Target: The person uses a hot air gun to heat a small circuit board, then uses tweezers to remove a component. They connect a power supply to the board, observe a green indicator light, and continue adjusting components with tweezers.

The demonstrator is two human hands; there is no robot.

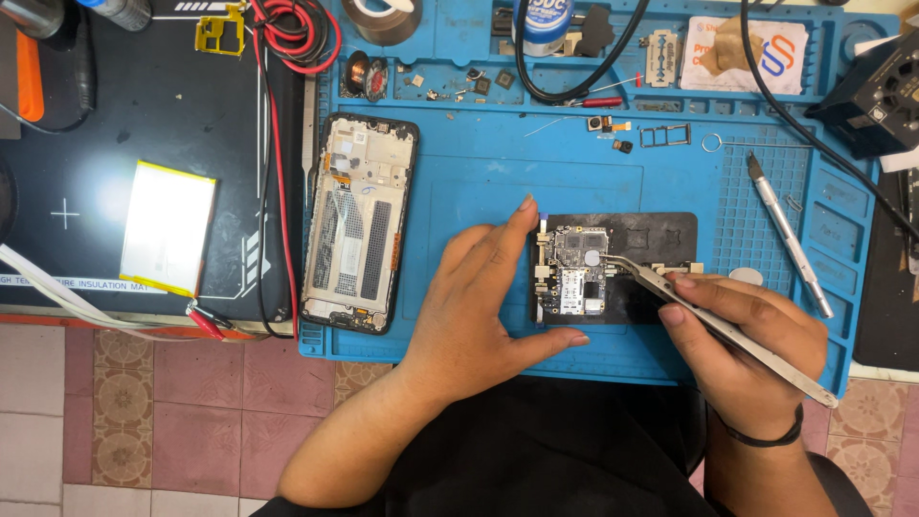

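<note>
Head view, looking down on my worktop, a blue repair mat.

Item: circuit board, small, bare, seated on a black holder at mid-mat, just beside my left hand.
Item: left hand, open and flat on the mat, index fingertip near the board's top corner, thumb stretched along the holder's lower edge. It grips nothing; it only braces.
Item: right hand, closed around metal tweezers, whose tips rest on a silver shield at the board's upper right.
Item: opened phone frame, left of my hand, well apart from the board.
Item: loose small parts near the mat's top, and a pen-like tool to the right.

Risks, as I judge them: a slip of the tweezer tips could scratch the board or knock off a tiny component. Too hard a squeeze could send a small part flying among the loose pieces. My left hand only rests beside the holder, so a sideways push could shift it.
</note>
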